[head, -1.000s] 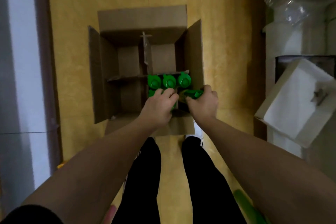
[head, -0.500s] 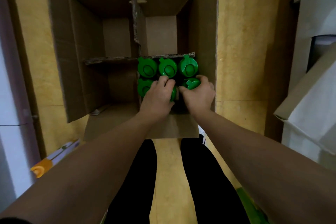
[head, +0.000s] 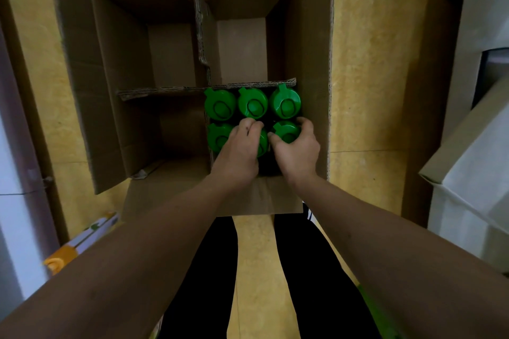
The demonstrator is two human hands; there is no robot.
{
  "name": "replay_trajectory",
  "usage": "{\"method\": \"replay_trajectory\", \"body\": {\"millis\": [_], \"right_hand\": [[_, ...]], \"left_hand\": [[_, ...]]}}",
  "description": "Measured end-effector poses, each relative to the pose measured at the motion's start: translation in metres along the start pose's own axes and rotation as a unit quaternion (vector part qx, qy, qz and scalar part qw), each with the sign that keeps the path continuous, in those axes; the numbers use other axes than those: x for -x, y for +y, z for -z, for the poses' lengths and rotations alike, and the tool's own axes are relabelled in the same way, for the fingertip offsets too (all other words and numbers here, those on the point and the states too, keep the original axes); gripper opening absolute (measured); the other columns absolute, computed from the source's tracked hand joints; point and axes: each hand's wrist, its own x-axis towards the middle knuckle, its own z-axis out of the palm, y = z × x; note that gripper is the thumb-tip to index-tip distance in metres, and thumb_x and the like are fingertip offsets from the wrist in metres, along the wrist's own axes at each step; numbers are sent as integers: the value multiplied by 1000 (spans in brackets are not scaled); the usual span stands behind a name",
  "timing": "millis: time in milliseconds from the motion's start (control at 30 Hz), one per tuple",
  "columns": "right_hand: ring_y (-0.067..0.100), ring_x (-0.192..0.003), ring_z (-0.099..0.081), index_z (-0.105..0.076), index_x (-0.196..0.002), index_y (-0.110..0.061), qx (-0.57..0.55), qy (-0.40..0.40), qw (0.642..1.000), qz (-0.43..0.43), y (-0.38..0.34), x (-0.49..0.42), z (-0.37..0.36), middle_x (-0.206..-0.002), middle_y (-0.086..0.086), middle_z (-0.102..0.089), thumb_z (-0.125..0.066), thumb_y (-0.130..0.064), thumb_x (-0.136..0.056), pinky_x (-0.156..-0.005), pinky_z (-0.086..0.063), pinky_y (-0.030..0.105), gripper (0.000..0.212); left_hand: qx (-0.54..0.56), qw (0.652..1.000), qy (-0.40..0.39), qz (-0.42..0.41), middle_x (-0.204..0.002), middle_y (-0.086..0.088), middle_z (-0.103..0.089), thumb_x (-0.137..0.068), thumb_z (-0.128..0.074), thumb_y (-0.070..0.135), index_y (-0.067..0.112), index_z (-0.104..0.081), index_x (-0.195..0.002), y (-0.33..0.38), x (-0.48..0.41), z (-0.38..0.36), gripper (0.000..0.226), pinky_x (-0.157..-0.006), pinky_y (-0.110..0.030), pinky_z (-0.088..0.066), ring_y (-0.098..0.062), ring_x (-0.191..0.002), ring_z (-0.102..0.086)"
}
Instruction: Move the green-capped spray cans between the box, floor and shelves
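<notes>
Left hand [head: 240, 152]: I have it down in the cardboard box [head: 305, 69], fingers [head: 249, 127] curled over the green cap of the middle bottle [head: 261, 142] in the near row, clamped on that cap.
Right hand [head: 297, 150]: just beside the left, nearly touching it, thumb and fingers wrapped round the cap of the right-hand bottle [head: 286, 132], gripping it from the near side.
Where the bottles are: six green caps show in two rows of three, all in the box's near right compartment. The far row [head: 252, 103] stands just beyond my fingertips, tight against the cardboard divider [head: 165, 90]. A third near-row cap [head: 219, 136] sits just left of my left hand.
Other compartments: to the left of and beyond my hands I see only bare cardboard.
Step in hand: as I judge it, the two near bottles are being seated upright in their row, both hands on the caps.
Next move calls for: I judge a straight vertical motion on each bottle, since the caps are packed close and a tilt would knock a neighbour or catch the box wall beside my right hand.
Around the box: yellow floor [head: 369, 63]; my dark trouser legs [head: 316, 270] are below my wrists.
</notes>
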Motion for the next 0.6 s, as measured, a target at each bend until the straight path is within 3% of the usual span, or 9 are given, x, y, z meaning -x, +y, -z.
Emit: {"method": "replay_trajectory", "body": {"millis": [233,400,600], "right_hand": [[23,-109,-61,-60,-129,-17,-51,11,998,-18,3,2,5,-107,-2,-60,-70,-17,-87,-99,-50,37,44],[22,-110,-61,-61,-129,-18,-62,22,998,-18,5,2,2,-112,1,-64,-69,-16,-87,-99,-50,36,43],[25,-113,-61,-58,-133,-19,-51,14,999,-15,8,1,2,-121,7,-66,-68,-20,-87,-101,-49,42,46]], "left_hand": [[-14,1000,-14,-15,-150,-6,-29,-83,-64,-6,7,-33,-153,-4,3,2,77,-110,-33,-38,-26,-137,-37],[-43,999,27,-8,-145,-12,-35,-86,-64,-2,6,-35,-150,0,4,-3,71,-101,-38,-46,-30,-128,-44],[-34,999,11,4,-148,-6,-35,-85,-74,7,12,-35,-151,-1,1,3,77,-104,-34,-38,-26,-134,-39]]}}
